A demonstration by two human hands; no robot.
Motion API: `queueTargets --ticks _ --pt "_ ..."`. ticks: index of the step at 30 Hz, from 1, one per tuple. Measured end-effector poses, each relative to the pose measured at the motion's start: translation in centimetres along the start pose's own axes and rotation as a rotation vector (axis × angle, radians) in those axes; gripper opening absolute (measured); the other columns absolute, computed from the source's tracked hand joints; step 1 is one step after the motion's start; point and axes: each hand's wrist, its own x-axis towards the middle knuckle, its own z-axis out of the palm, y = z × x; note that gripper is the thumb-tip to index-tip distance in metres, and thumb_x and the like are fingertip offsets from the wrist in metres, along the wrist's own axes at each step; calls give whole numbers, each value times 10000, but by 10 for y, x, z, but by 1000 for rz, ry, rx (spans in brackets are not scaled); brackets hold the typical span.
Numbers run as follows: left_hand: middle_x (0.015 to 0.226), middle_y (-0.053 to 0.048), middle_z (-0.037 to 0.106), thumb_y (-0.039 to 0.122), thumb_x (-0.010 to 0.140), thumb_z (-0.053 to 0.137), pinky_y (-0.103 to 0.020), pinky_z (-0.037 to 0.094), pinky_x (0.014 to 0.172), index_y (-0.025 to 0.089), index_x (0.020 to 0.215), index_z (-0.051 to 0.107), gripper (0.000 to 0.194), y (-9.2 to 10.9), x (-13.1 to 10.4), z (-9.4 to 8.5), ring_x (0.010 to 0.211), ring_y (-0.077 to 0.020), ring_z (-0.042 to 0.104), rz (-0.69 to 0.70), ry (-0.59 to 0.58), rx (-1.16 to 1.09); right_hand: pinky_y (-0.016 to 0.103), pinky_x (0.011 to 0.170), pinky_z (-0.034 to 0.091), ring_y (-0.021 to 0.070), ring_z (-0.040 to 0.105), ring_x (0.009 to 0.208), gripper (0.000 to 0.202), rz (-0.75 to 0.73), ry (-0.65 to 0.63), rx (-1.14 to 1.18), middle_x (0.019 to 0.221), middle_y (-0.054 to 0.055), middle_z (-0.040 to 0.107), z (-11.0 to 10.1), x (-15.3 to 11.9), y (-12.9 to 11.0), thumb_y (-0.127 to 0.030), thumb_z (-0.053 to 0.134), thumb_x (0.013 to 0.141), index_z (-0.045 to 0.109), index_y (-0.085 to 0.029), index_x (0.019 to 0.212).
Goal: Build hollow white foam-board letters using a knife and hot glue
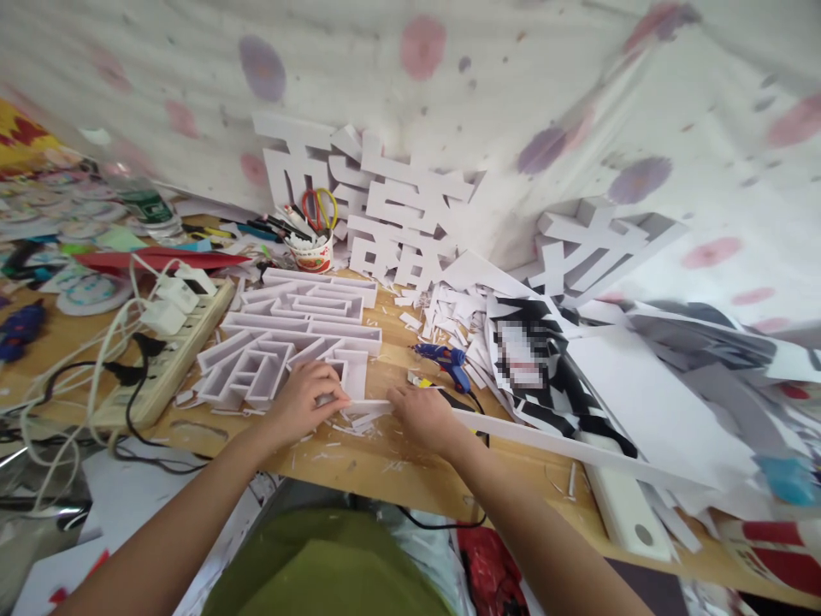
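Note:
A long thin white strip [552, 441] runs from the lower edge of a white foam character [301, 329] far out to the right. My left hand [311, 398] pinches the strip's left end beside the character's lower right corner. A little further right, my right hand [420, 415] has its fingers closed on the same strip. The character lies hollow side up, with thin upright walls forming its compartments. Just beyond my right hand rests a blue glue gun [449, 359] with a dark cord.
At the left are a power strip [173, 351] with tangled cables, a plastic bottle [144, 201] and a second blue tool [22, 329]. A cup [311, 252] of scissors and pens stands behind, near upright white characters [398, 201]. Foam scraps [449, 316] and sheets [654, 393] lie right.

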Motion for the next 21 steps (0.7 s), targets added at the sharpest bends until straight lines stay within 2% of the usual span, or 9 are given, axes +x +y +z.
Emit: queueTargets --ticks 2,5,8,9,11,13,15,17,21 --pt "737 -18 616 392 837 506 -364 383 801 230 680 662 275 0 0 -1 794 -178 540 1 1 -5 288 729 423 221 597 920 210 -22 58 72 979 93 646 -3 -2 1 -293 493 868 536 -180 1040" --pt "740 -22 613 393 834 509 -360 396 789 237 689 674 269 1 0 -1 788 -181 542 8 -5 -18 289 778 418 213 576 961 349 -1 280 230 992 84 651 -17 -7 9 -431 538 838 537 -188 1087" --pt "747 -24 614 389 834 511 -362 400 788 244 695 679 263 1 0 -2 792 -185 546 15 -6 -23 263 791 412 170 587 921 291 203 534 342 973 57 657 -41 -7 35 -390 463 887 541 -200 1093" --pt "748 -24 614 385 835 511 -362 401 786 243 697 679 259 0 0 -2 792 -186 546 17 -7 -22 257 760 417 162 597 879 280 296 571 351 950 46 660 -49 -4 48 -382 422 904 541 -211 1091" --pt "748 -25 612 371 837 511 -360 403 783 240 705 675 248 -1 -1 -1 790 -186 544 26 -13 -16 265 731 417 168 604 860 288 497 507 294 957 41 661 -60 8 81 -363 360 923 543 -220 1093" --pt "759 -29 607 349 840 511 -361 402 777 236 720 670 230 -1 -2 0 794 -189 540 49 -8 -3 268 723 416 182 596 908 305 633 255 188 1043 57 647 -63 24 114 -340 357 918 530 -218 1137" --pt "777 -34 601 324 841 512 -370 396 776 232 737 666 208 0 -4 1 805 -197 535 76 22 29 278 725 418 208 596 927 277 645 147 166 1049 83 651 -58 41 142 -274 486 850 574 -184 1097" --pt "793 -37 595 307 835 526 -384 387 790 233 754 661 175 3 -6 2 827 -207 527 104 54 73 283 771 410 222 574 990 305 612 95 140 1106 98 629 -48 56 159 -225 585 779 593 -177 1080" --pt "779 -24 581 245 837 530 -400 361 839 234 747 637 140 15 -12 4 854 -203 508 178 72 109 299 788 405 256 539 1054 351 590 73 103 1144 160 587 -29 70 167 -238 638 735 592 -134 1067"
